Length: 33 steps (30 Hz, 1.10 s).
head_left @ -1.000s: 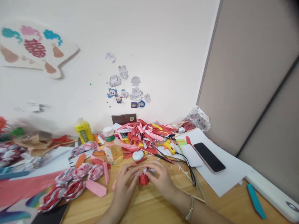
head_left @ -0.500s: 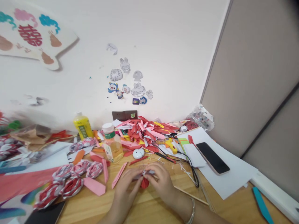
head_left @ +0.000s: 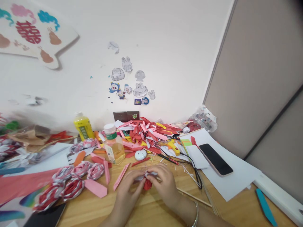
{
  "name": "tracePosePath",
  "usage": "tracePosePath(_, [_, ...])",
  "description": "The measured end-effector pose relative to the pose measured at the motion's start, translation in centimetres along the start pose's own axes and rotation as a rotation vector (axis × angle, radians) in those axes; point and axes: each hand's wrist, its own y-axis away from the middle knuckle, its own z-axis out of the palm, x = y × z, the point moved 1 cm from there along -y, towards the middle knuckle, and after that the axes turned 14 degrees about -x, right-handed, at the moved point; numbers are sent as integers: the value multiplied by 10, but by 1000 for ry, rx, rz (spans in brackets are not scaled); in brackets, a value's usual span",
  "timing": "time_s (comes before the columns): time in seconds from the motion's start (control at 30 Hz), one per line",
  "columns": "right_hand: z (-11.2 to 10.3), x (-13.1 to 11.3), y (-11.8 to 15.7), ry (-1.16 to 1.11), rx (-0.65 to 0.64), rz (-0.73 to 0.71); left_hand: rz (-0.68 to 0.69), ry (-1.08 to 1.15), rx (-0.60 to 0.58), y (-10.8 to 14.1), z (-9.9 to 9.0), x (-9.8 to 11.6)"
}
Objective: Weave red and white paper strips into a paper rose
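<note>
A small red and white folded paper piece [head_left: 147,184] is pinched between my two hands, low in the middle of the view. My left hand [head_left: 129,189] grips its left side with thumb and fingers. On the other side, my right hand [head_left: 164,184] holds it between thumb and fingertips. White strips show at the top of the piece; the fingers hide part of it. Just beyond the hands lie a white earbud case [head_left: 140,154] and a red paper strip [head_left: 140,161]. A pink folded strip [head_left: 121,177] is left of my left hand.
Behind stand a bottle of pale yellow liquid [head_left: 113,148] and a yellow bottle [head_left: 83,126]. Folded papers [head_left: 144,134] pile by the wall. A yellow glue gun [head_left: 174,147] with a black cable, a phone [head_left: 216,159] and a wooden stick [head_left: 194,197] lie right; braided paper coils [head_left: 73,189] lie left.
</note>
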Motion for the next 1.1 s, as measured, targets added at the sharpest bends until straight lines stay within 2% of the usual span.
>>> tracePosePath(0.33, [1,3,1,-4,0,7,1,14,14,2,4,-5])
tracePosePath(0.47, [-3,4,-1,-22,-47,-54,0,48,-20,0,1,-1])
tracePosePath(0.57, [-9,3,-6,-63,-91,-46,-43,89,-57,-2,-3,3])
tracePosePath(0.63, [-13,3,-11,-134,-142,12,-117,153,-81,-4,-4,4])
tracePosePath(0.73, [-17,7,-18,-386,-305,160,-234,316,-159,-6,-3,3])
tracePosePath(0.83, [-16,15,-19,-566,-443,275,-283,473,-241,-7,2,-2])
tracePosePath(0.93, [-13,21,-18,-540,-449,311,-305,510,-260,-9,4,-9])
tracePosePath(1.1, [-10,19,-17,-299,-399,281,-339,350,-283,-11,1,-9])
